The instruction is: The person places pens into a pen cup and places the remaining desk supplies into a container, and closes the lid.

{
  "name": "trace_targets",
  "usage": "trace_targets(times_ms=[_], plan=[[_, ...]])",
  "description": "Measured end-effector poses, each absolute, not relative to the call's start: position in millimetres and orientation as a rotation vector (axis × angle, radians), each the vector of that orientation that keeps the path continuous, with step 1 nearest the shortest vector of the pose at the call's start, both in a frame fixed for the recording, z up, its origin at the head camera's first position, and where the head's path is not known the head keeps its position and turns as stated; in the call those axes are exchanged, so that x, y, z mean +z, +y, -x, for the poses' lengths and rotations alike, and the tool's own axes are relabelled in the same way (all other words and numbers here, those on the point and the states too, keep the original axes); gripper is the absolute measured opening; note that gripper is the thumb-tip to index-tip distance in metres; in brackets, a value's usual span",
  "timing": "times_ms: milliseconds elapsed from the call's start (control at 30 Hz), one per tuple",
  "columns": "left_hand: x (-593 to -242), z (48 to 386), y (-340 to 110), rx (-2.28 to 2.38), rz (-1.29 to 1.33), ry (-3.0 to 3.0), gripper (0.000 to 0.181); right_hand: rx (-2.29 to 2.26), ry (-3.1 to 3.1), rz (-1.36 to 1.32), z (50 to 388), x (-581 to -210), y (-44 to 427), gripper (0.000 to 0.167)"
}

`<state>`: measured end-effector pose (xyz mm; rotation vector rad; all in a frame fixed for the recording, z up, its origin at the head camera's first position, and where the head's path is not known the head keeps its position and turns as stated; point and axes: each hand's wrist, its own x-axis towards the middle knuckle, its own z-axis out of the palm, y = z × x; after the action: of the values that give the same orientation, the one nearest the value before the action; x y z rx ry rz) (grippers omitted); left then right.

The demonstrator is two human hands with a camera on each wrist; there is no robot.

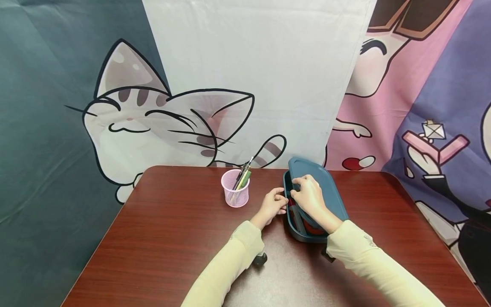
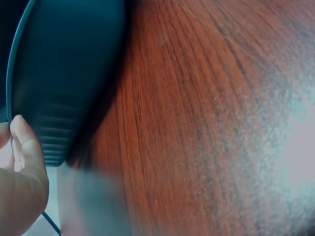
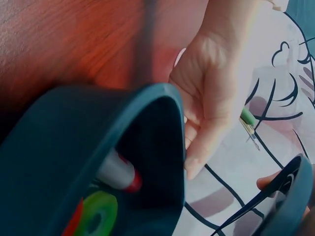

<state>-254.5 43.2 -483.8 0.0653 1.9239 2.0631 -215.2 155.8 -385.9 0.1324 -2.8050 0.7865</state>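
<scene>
A blue lidded box (image 1: pixel 290 228) stands on the table with its lid (image 1: pixel 330 192) lifted and tilted over its right side. My right hand (image 1: pixel 310 197) grips the lid's edge; its fingertips (image 3: pixel 267 181) show beside the lid in the right wrist view. At the box's left wall, my left hand (image 1: pixel 271 207) pinches the rim, a finger (image 2: pixel 24 135) lying against the outer side. Inside the box lie a grey-white cylinder with a red end (image 3: pixel 117 172), a green ring-shaped thing (image 3: pixel 100 211) and something red (image 3: pixel 74 219). The lid and right arm hide the rest.
A pink mesh pen cup (image 1: pixel 235 197) with pens and a green item stands left of the box. The brown wooden table (image 1: pixel 161 238) ends at a cartoon-printed cloth (image 1: pixel 249 51). Small black objects show beneath both forearms.
</scene>
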Motion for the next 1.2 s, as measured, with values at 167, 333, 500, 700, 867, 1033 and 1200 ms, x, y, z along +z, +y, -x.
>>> trace_targets(times_ms=[167,333,500,700,867,1033,1200], plan=[[-484.4,254.1,41.5,2.064,-0.068,1.921,0.041,0.741,-2.804,-0.144,216.4,-393.8,149.0,0.031],[-486.2,254.2,40.4,2.071,-0.071,1.896,0.04,0.714,-2.816,-0.149,217.7,-402.8,144.8,0.031],[-488.0,254.8,40.4,2.087,-0.04,1.865,0.039,0.701,-2.82,-0.158,218.2,-408.4,141.9,0.031],[-490.0,255.0,41.4,2.132,0.007,1.788,0.039,0.707,-2.822,-0.138,217.6,-414.2,139.6,0.03],[-491.0,252.3,41.4,2.175,0.026,1.726,0.038,0.726,-2.822,-0.147,217.0,-420.5,137.9,0.029],[-492.7,250.9,41.1,2.204,0.039,1.687,0.037,0.751,-2.813,-0.134,216.6,-424.7,136.4,0.027],[-494.0,250.0,39.2,2.228,0.038,1.679,0.037,0.767,-2.823,-0.12,217.5,-426.4,136.1,0.027]])
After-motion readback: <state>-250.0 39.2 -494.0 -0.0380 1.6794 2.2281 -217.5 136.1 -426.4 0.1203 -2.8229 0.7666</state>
